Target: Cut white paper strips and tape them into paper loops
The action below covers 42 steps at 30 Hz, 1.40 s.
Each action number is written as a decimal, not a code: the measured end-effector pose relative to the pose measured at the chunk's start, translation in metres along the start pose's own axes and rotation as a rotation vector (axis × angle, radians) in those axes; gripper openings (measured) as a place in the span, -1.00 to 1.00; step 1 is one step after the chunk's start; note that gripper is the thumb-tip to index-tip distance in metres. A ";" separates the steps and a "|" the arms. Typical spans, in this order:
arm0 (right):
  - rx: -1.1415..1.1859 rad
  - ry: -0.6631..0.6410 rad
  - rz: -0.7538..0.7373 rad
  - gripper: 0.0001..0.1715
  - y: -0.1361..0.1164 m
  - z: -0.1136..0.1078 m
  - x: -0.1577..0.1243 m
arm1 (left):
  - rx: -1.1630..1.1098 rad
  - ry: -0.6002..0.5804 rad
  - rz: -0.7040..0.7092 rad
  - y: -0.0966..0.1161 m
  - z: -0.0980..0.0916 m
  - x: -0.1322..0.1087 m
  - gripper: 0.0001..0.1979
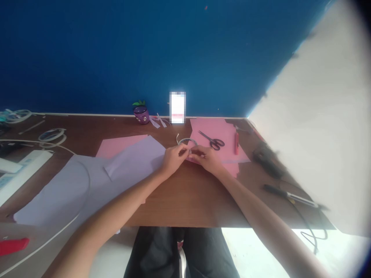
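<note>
Above the brown table, my left hand [174, 157] and my right hand [208, 156] meet fingertip to fingertip, both closed in a pinch. Between them is a thin pale strip [185, 139], which looks like paper; its free length curls in an arc behind my fingers. The pinched part is small and mostly hidden. Just beyond my right hand, dark-handled scissors [213, 141] lie with the blades pointing up and left on pink paper sheets [228, 154]. A red cutter-like tool [237, 143] rests on the same sheets.
Lavender paper [136, 154] covers the left side, over a pink sheet [118, 144]. At the wall stand a purple cup [141, 114] with a face, paper strips [160, 120] and a lit screen [177, 108]. A power strip [26, 170] is left; a soldering-iron-like tool [290, 196] lies right.
</note>
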State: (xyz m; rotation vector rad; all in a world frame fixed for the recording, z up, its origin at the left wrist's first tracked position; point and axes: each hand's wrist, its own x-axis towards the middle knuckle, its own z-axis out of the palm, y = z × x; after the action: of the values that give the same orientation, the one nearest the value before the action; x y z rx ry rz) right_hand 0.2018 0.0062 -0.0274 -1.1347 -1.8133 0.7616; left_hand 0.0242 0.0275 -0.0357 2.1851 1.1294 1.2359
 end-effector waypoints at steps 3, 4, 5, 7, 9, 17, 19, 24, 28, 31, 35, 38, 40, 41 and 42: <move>-0.045 0.016 -0.003 -0.75 0.002 0.000 0.000 | -0.055 -0.039 0.004 -0.002 -0.001 0.000 -0.91; -0.059 0.022 -0.011 -0.73 0.003 0.000 0.000 | -0.074 -0.064 0.008 -0.002 -0.002 0.000 -0.90; -0.069 0.023 -0.021 -0.71 0.003 -0.001 0.001 | -0.092 -0.092 0.010 -0.002 -0.003 0.000 -0.89; -0.081 0.020 -0.047 -0.69 0.004 -0.004 0.001 | -0.120 -0.141 0.013 0.000 -0.005 0.000 -0.85; -0.093 0.032 -0.069 -0.67 0.003 -0.006 0.001 | -0.143 -0.174 0.030 0.003 -0.006 0.001 -0.80; 0.130 0.000 0.039 -0.63 0.003 -0.005 0.001 | -0.164 -0.127 0.043 0.002 -0.006 -0.001 -0.81; 0.231 -0.027 0.093 -0.62 0.005 -0.003 0.002 | -0.165 -0.133 0.049 0.001 -0.006 -0.001 -0.81; 0.299 -0.010 0.098 -0.68 0.003 -0.004 0.002 | -0.145 -0.139 0.061 0.001 -0.006 0.001 -0.83; 0.338 0.031 0.099 -0.64 0.001 -0.004 0.003 | -0.104 -0.157 0.081 0.001 -0.005 0.000 -0.81; 0.378 0.076 0.094 -0.55 0.002 -0.005 0.003 | -0.053 -0.159 0.076 0.003 -0.003 -0.002 -0.79; 0.345 0.180 0.135 -0.46 0.003 -0.007 0.005 | -0.076 -0.076 -0.087 0.001 -0.006 0.000 -0.73; 0.268 0.203 0.182 -0.52 0.001 -0.008 0.005 | -0.221 0.048 -0.240 -0.015 -0.013 0.016 -0.73; 0.231 0.176 0.207 -0.55 -0.001 -0.007 0.004 | -0.263 0.187 -0.341 -0.034 -0.019 0.034 -0.76; 0.217 0.157 0.214 -0.56 -0.002 -0.007 0.003 | -0.288 0.244 -0.415 -0.046 -0.023 0.045 -0.80; 0.202 0.141 0.216 -0.56 -0.002 -0.006 0.003 | -0.327 0.265 -0.507 -0.057 -0.026 0.056 -0.84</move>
State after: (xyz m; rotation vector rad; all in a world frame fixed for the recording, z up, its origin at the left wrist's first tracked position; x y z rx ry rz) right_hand 0.2057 0.0082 -0.0219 -1.2287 -1.4774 0.9426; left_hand -0.0079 0.1048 -0.0298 1.4102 1.3614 1.3744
